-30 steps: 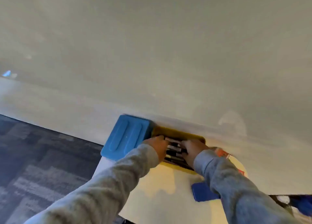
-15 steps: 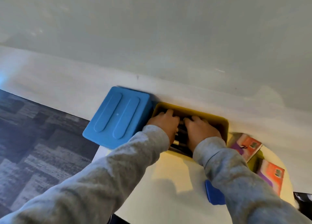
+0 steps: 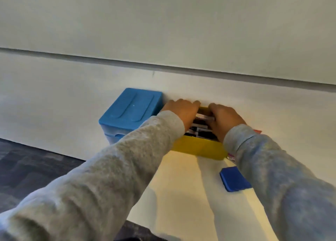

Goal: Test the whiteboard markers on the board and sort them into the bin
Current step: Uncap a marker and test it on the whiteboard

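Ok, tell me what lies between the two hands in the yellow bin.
In the head view, markers lie stacked in the yellow bin between the left hand and the right hand. Their colours are too blurred to tell.

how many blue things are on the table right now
2. The big blue box sits at the table's far left, against the wall beside the yellow bin. The small blue pad lies flat nearer the camera, partly under the right sleeve. More may be hidden behind the arms.
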